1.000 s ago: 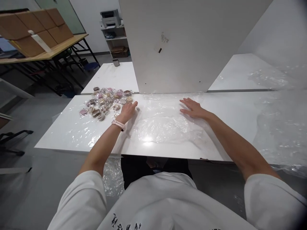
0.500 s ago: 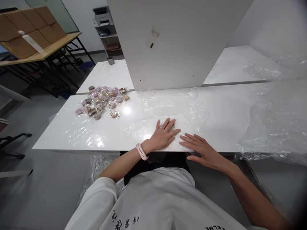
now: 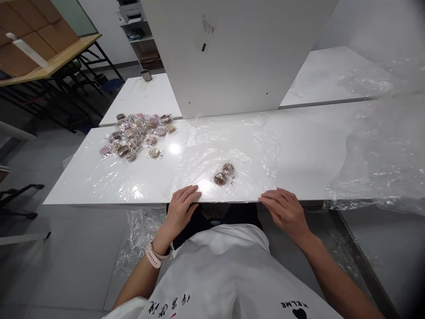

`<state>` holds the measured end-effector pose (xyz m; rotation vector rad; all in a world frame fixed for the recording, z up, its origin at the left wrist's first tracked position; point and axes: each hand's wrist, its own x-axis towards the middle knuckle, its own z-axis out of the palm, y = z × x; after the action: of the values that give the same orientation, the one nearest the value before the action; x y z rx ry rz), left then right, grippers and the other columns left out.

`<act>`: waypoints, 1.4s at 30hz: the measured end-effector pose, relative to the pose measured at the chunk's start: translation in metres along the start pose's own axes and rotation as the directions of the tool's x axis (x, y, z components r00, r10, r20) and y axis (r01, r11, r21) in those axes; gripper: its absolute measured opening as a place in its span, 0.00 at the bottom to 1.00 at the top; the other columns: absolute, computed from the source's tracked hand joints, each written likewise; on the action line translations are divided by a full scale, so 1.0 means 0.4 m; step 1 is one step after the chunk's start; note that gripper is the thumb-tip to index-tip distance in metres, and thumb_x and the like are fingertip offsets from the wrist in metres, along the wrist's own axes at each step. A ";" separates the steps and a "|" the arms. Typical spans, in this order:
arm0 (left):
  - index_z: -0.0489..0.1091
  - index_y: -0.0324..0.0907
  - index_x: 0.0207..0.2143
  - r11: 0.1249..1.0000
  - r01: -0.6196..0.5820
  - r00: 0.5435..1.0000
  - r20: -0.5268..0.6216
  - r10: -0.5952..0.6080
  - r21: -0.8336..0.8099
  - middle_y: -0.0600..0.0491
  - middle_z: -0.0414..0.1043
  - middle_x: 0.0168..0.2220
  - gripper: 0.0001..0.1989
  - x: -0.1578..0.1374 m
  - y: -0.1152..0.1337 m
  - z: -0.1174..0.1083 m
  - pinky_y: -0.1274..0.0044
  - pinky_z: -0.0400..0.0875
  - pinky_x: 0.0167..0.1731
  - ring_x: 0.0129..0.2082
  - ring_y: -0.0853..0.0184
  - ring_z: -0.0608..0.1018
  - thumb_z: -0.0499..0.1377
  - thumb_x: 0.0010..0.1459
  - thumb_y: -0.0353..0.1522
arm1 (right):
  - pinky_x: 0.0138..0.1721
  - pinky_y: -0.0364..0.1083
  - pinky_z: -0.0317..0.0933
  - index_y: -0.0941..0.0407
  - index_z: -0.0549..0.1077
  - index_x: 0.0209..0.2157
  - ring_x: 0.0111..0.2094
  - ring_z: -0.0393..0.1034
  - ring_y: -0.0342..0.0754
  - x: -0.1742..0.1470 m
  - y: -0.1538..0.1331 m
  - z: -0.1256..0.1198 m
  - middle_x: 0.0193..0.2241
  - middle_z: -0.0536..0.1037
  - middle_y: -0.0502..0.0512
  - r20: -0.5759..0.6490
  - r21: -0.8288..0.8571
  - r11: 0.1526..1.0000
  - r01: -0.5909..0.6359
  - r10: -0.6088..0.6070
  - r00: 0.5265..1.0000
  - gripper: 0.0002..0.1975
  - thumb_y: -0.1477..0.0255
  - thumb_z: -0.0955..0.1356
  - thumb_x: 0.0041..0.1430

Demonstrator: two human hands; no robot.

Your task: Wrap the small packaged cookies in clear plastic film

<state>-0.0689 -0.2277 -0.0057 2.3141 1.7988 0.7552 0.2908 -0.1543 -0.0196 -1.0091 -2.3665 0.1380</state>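
Two brown macarons (image 3: 223, 173) in clear wrappers lie side by side on a sheet of clear plastic film (image 3: 247, 157), which is spread flat over the white table. At the table's front edge, left of the macarons, my left hand (image 3: 182, 206) has its fingers bent over the film's near edge, thumb below. My right hand (image 3: 284, 210) pinches the same near edge farther right, its fingertips on the table's rim. Both hands are apart from the macarons. A pile of wrapped macarons (image 3: 136, 135), pink, brown and yellowish, sits on the table's left part.
A tall white panel (image 3: 232, 57) stands along the table's back. More crumpled plastic film (image 3: 381, 164) covers the right end and hangs over the edge. Beyond, a grey cup (image 3: 146, 75) stands on another white table. Cardboard boxes (image 3: 29, 37) rest on a wooden table at far left.
My left hand has lifted off the two macarons, uncovering them, and moved left to the front edge. My right hand has drawn back slightly to the edge, its fingers now curled.
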 end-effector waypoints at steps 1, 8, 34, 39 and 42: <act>0.71 0.52 0.51 1.000 0.013 0.999 -0.048 -0.015 -0.025 0.50 0.77 0.55 0.13 -0.010 0.001 -0.005 0.61 0.74 0.52 0.55 0.58 0.77 0.54 0.68 0.30 | 0.53 0.56 0.65 0.47 0.76 0.44 0.44 0.76 0.52 0.006 0.004 0.000 0.40 0.82 0.52 -0.013 0.022 1.000 -0.020 0.020 1.000 0.11 0.74 0.63 0.69; 0.74 0.49 0.35 0.977 0.160 0.977 -0.117 -0.176 -0.138 0.53 0.81 0.34 0.09 0.019 0.000 -0.083 0.67 0.76 0.40 0.36 0.62 0.80 0.56 0.67 0.37 | 0.47 0.55 0.66 0.48 0.75 0.41 0.44 0.75 0.55 0.073 0.014 -0.083 0.38 0.81 0.55 0.061 0.136 0.972 -0.190 0.183 0.981 0.12 0.65 0.60 0.71; 0.50 0.48 0.69 0.980 -0.126 0.968 0.197 0.156 -0.156 0.43 0.57 0.70 0.32 0.223 0.042 0.089 0.56 0.58 0.67 0.70 0.52 0.60 0.57 0.67 0.40 | 0.50 0.61 0.61 0.52 0.76 0.51 0.51 0.69 0.62 0.318 0.064 0.031 0.47 0.78 0.63 0.040 -0.068 0.998 -0.004 0.007 0.999 0.16 0.64 0.61 0.69; 0.63 0.45 0.59 0.960 0.026 0.990 0.143 0.015 -0.279 0.43 0.73 0.56 0.18 0.253 0.021 0.060 0.63 0.73 0.53 0.55 0.57 0.76 0.55 0.67 0.33 | 0.56 0.58 0.62 0.48 0.66 0.63 0.60 0.66 0.56 0.302 0.034 0.080 0.62 0.71 0.57 0.251 0.260 0.956 0.133 -0.200 0.947 0.22 0.61 0.60 0.71; 0.65 0.45 0.53 0.945 0.166 0.976 0.181 -0.117 -0.282 0.46 0.78 0.48 0.13 0.288 0.016 0.044 0.68 0.75 0.44 0.46 0.60 0.80 0.53 0.69 0.35 | 0.51 0.56 0.64 0.48 0.72 0.56 0.52 0.72 0.55 0.326 0.050 0.096 0.53 0.79 0.56 0.240 0.285 0.958 0.013 -0.084 0.967 0.20 0.64 0.56 0.73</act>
<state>-0.0355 -0.1184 0.0176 1.9716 1.6342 0.7328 0.2100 -0.0453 0.0011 -0.8344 -2.5003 0.5982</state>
